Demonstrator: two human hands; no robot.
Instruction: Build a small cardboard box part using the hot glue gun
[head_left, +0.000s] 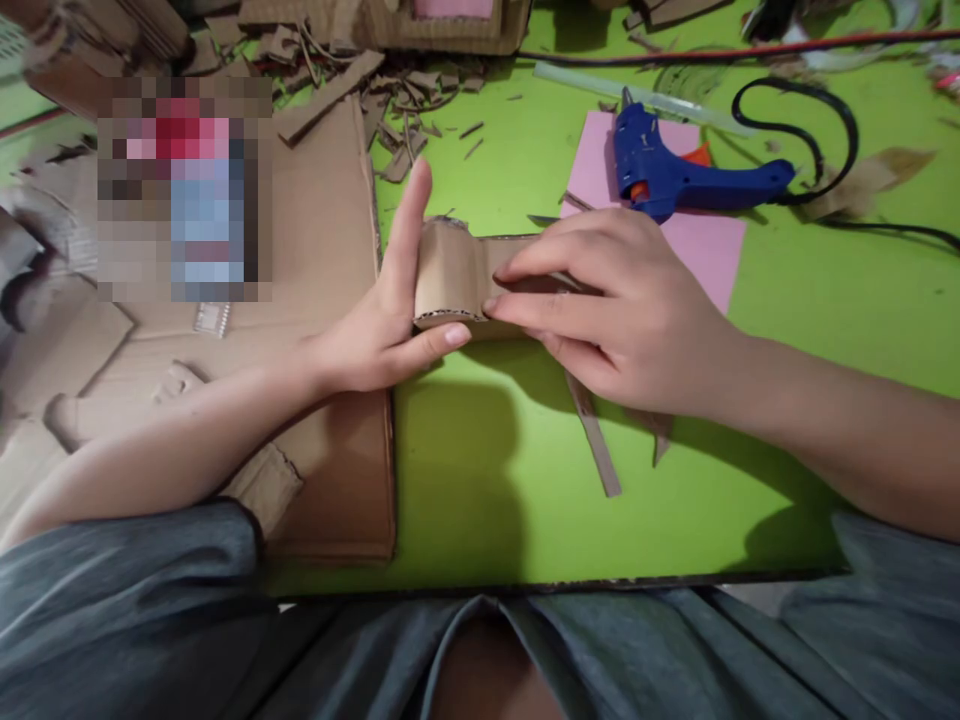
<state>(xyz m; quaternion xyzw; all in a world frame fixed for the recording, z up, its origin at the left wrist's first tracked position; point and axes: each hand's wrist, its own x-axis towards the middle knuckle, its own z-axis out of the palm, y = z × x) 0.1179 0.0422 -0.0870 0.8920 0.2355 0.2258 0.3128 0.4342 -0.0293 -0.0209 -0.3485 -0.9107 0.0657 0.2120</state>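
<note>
A strip of corrugated cardboard (450,275) lies on the green mat (480,470), its left end curled up into a roll. My left hand (386,320) grips that curled end, thumb along its near edge and forefinger raised behind it. My right hand (607,300) presses its fingers flat on the strip just right of the curl, covering the rest of it. A thin cardboard sliver (596,445) pokes out from under my right hand.
A blue glue gun (682,180) lies on a pink sheet (709,245) behind my right hand, its black cord (817,120) looping right. A large cardboard sheet (315,260) covers the left. Cardboard scraps (405,110) and a clear glue stick (637,100) lie at the back.
</note>
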